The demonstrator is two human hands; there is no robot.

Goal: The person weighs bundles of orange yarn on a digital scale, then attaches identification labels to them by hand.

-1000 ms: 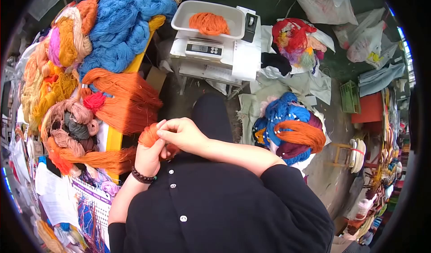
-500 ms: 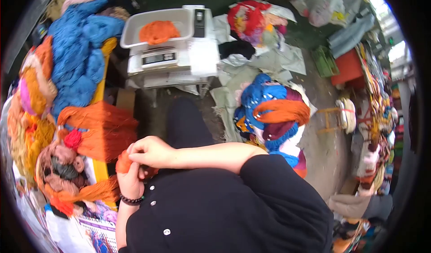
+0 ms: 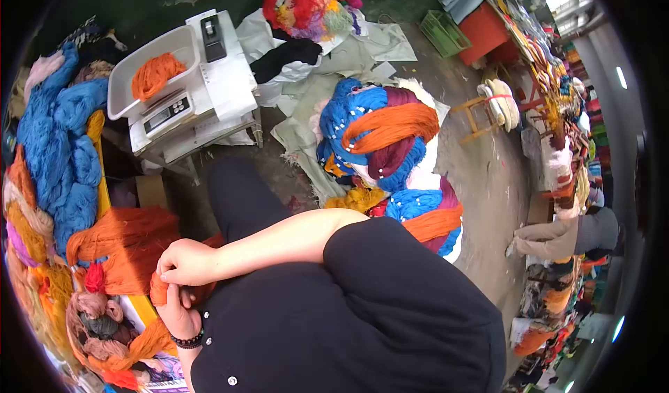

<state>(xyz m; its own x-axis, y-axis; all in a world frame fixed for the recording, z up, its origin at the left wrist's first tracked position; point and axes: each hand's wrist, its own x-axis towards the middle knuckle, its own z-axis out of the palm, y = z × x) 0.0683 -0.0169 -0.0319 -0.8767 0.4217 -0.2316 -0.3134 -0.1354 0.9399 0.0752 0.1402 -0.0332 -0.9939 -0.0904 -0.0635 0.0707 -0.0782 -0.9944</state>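
Observation:
At the lower left of the view, my left hand (image 3: 180, 316), with a dark beaded bracelet at its wrist, is wrapped round a small bundle of orange yarn (image 3: 159, 290). My right hand (image 3: 187, 262) reaches across my body and pinches at the top of that bundle, touching the left hand. Just behind both hands a large orange yarn skein (image 3: 125, 243) lies over the yellow-edged table. Blue skeins (image 3: 59, 135) are piled beyond it. Below the hands, another orange skein (image 3: 143, 344) lies beside brownish-pink yarn (image 3: 97, 323).
A scale (image 3: 167, 114) and a white tub (image 3: 122, 79) with orange yarn stand on a small table ahead. Bundled blue, maroon and orange skeins (image 3: 390, 128) lie on the floor at centre. A stool (image 3: 474, 118) stands further right; a bending person (image 3: 578, 236) is at far right.
The camera view has turned to the right, so the surroundings appear shifted left and tilted. Both hands remain together at the orange bundle. More of the person at the right shows now.

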